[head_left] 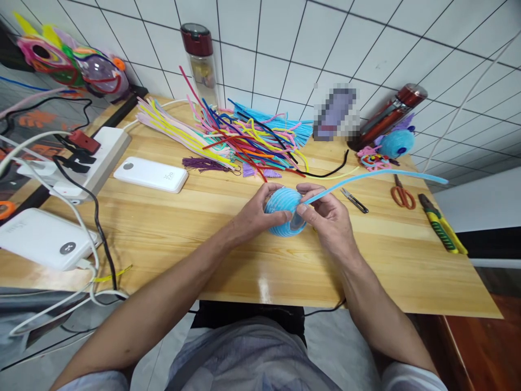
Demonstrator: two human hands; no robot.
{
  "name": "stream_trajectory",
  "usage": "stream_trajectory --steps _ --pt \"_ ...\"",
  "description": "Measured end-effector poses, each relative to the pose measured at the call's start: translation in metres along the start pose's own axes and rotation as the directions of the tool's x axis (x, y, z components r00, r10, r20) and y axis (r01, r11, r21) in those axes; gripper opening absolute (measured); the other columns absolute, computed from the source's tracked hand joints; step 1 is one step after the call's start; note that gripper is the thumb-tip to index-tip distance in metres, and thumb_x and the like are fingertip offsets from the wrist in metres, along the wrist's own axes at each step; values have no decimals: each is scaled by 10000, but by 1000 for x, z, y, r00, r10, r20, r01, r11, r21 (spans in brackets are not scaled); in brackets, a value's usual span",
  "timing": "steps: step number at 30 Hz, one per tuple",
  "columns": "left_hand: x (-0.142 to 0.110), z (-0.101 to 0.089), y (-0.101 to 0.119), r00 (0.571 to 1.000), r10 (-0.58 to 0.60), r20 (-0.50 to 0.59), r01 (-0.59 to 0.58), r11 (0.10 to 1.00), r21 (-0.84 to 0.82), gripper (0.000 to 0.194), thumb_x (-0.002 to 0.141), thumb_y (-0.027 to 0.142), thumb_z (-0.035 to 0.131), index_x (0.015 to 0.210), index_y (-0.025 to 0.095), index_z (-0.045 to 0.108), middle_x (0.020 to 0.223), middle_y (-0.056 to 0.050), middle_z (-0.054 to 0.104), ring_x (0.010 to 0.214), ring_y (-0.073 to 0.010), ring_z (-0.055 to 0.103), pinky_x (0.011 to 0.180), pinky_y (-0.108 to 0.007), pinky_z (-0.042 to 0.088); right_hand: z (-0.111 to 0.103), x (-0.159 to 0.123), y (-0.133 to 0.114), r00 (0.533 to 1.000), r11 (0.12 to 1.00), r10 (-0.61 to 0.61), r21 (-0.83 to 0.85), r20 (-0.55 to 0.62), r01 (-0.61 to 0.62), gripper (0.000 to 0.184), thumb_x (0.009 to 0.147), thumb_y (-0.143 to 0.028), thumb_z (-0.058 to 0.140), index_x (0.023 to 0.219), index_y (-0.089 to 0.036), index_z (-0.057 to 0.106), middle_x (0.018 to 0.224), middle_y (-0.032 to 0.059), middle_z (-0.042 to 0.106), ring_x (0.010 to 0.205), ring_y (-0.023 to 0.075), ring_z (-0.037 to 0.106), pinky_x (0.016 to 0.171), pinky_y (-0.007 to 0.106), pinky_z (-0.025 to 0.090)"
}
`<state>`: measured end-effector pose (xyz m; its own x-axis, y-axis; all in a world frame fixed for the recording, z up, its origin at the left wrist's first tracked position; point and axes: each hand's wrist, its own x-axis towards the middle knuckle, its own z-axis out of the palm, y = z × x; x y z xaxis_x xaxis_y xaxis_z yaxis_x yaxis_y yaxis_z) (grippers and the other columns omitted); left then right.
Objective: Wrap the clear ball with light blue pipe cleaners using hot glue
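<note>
Above the wooden table (252,266), a ball wrapped in light blue pipe cleaner (280,203) sits between my two hands. My left hand (266,210) is closed around its left side, with the thumb lying across the front. On the other side, my right hand (323,214) pinches a light blue pipe cleaner (366,176) against the ball. The strand's free end stretches far out to the right. A greyish, unwrapped patch of the ball shows by the right thumb. Fingers behind the ball are partly hidden.
A heap of coloured pipe cleaners (260,136) lies behind my hands. Thread snips (355,201), orange-handled scissors (402,196) and pliers (442,225) lie right. Left are power banks (150,175), a power strip (95,160) and cables. A glass bottle (201,65) and red thermos (388,117) stand behind.
</note>
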<state>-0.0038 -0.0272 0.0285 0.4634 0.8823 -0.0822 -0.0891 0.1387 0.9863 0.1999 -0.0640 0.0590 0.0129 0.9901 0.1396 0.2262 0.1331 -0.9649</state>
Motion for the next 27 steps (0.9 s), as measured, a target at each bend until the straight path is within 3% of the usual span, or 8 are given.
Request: stream_trajectory --steps 13,19,27 --pt "-1 1 3 1000 -11 26 12 999 -43 833 734 585 902 1381 226 521 1298 -91 650 1166 -285 642 949 -393 569 3 0 -2 1000 1000 -16 6 -16 16 249 868 -459 859 892 -269 701 1337 83 734 1287 324 709 1085 530 577" --pt "-2 2 6 997 16 76 -19 999 49 1001 673 603 965 1459 217 479 1451 -142 602 1260 -342 636 991 -434 579 2 1 0 997 999 -34 32 -65 36 186 852 -395 863 884 -269 730 1275 67 766 1237 290 707 1098 489 537" --pt "-1 1 2 996 43 76 -50 994 95 990 687 610 921 1460 202 457 1438 -154 598 1239 -341 638 981 -436 573 2 1 1 995 997 -68 30 -70 70 169 836 -362 875 875 -268 741 1249 72 779 1224 289 711 1075 466 530"
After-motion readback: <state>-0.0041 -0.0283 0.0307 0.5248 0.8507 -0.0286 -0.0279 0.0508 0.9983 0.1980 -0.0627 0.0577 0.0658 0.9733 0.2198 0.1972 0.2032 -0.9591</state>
